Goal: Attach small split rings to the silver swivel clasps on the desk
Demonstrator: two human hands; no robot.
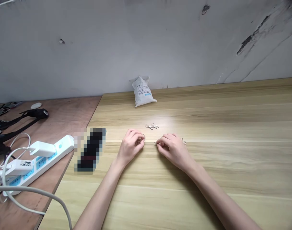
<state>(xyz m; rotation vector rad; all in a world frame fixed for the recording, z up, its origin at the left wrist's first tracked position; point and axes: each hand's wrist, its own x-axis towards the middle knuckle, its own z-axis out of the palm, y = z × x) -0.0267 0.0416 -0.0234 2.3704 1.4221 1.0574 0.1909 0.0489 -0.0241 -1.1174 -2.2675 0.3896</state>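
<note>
My left hand (130, 145) is closed, its fingertips pinching a small metal ring (144, 136); more metal may lie under the curled fingers, mostly hidden. Across a short gap, my right hand (171, 148) is also closed, thumb and forefinger together on a small shiny metal piece (155, 142) too tiny to make out fully. Just beyond both hands, silvery lobster clasps with rings (152, 126) lie on the wooden tabletop (232, 137). Other small metal rings or clasps (184, 141) show past the knuckles of my right hand, partly covered by it.
A white plastic parcel bag (144, 92) with a printed label sits near the wall. To the left lie a pixelated dark object (91, 150) and a white power strip (41, 163) with chargers and cables. Black equipment (21, 123) rests on the brown table (76, 110).
</note>
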